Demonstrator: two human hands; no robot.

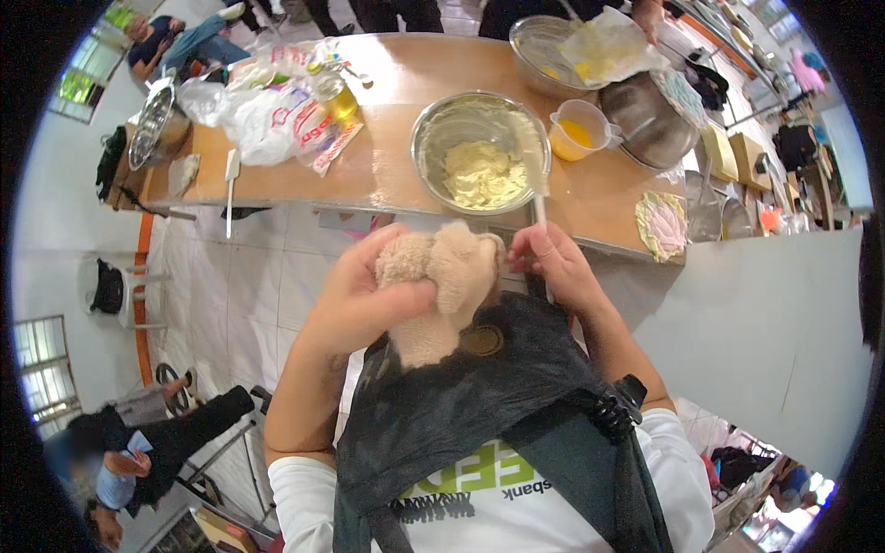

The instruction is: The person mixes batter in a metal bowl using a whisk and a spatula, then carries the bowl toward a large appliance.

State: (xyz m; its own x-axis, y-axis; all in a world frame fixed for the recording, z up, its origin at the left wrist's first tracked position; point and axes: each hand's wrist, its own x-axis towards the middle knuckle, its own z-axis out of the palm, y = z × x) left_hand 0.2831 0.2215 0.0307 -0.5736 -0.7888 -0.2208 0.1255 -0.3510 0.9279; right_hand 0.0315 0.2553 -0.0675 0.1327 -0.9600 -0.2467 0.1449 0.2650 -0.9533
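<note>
My left hand (359, 297) grips a bunched tan terry towel (456, 269) in front of the dark apron, with the thumb pressed across it. My right hand (553, 259) holds the pale handle of a spatula (531, 148), whose blurred, cream-smeared blade reaches up over the right side of a steel mixing bowl (423, 169). Inside that bowl lies a mound of pale yellow creamy mixture (484, 173), with smears up the wall. Just right of the bowl stands a clear plastic measuring jug (563, 114) containing yellow-orange liquid (575, 135).
Plastic bags (256, 124) and a jar of yellow oil (339, 100) stand left on the wooden table (394, 76). A white spatula (231, 186) overhangs its front edge. Another steel bowl (539, 41), a dark metal bowl (650, 124) and a folded cloth (662, 225) lie right. People are nearby.
</note>
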